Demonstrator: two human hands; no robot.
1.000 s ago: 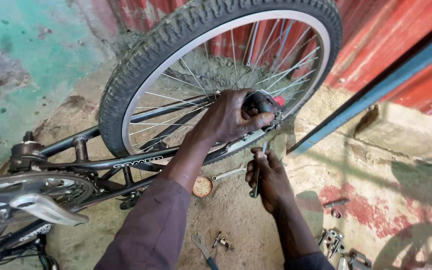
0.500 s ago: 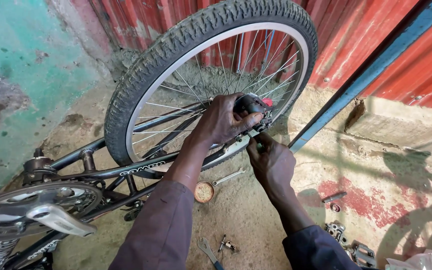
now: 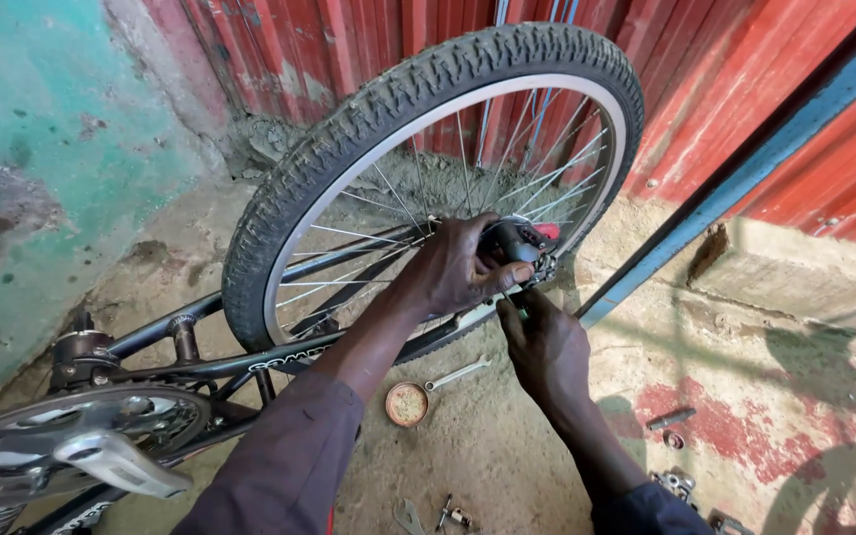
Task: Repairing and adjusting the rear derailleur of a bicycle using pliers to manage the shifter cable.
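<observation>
Sandy, gritty ground (image 3: 507, 456) hemmed by a teal plaster wall (image 3: 42, 198) and red corrugated sheeting (image 3: 765, 99). Upturned black bicycle (image 3: 250, 362), frame running from lower left to centre, rear wheel (image 3: 428, 178) raised upright against the sheeting. Left hand (image 3: 453, 267) clenched over the black rear derailleur (image 3: 517, 240) at the hub; right hand (image 3: 547, 347) just below, grip hidden, cannot tell. Small round tin (image 3: 407, 403) and spanner (image 3: 458, 374) on the sand beneath; chainring and pedal (image 3: 101, 451) at lower left.
</observation>
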